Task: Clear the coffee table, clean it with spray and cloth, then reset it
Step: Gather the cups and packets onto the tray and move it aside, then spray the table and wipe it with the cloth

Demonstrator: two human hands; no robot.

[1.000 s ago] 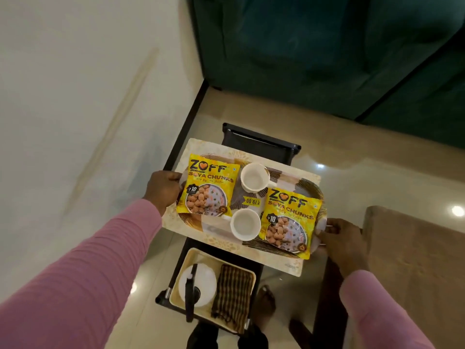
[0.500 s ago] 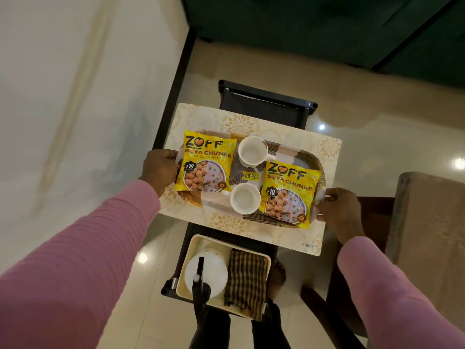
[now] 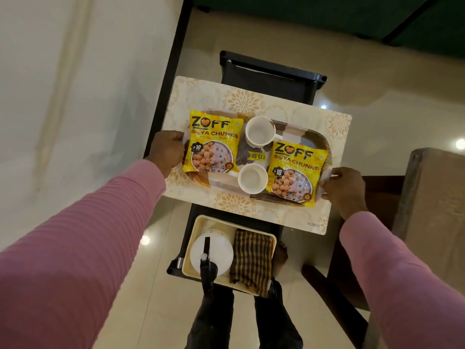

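A patterned serving tray (image 3: pixel 289 127) lies on a cream floral mat (image 3: pixel 241 102) that covers the small dark coffee table (image 3: pixel 271 74). On the tray are two yellow soya-chunk packets (image 3: pixel 214 144) (image 3: pixel 294 177) and two empty white cups (image 3: pixel 259 132) (image 3: pixel 253 178). My left hand (image 3: pixel 167 149) grips the tray's left end. At the tray's right end my right hand (image 3: pixel 344 190) grips the rim. On the table's lower shelf a cream tray (image 3: pixel 198 222) carries a white spray bottle (image 3: pixel 211 250) and a folded brown checked cloth (image 3: pixel 251 258).
A white wall (image 3: pixel 75 96) runs along the left with a dark skirting strip. A dark green sofa (image 3: pixel 327 16) stands beyond the table. A brown cushioned seat on a dark wooden frame (image 3: pixel 435 197) is at the right. My legs and a bare foot (image 3: pixel 280 255) show below.
The view has tilted downward, so the tray and table sit higher and nearer in frame. Both hands keep their grip on the tray's ends. The items on it have kept their places.
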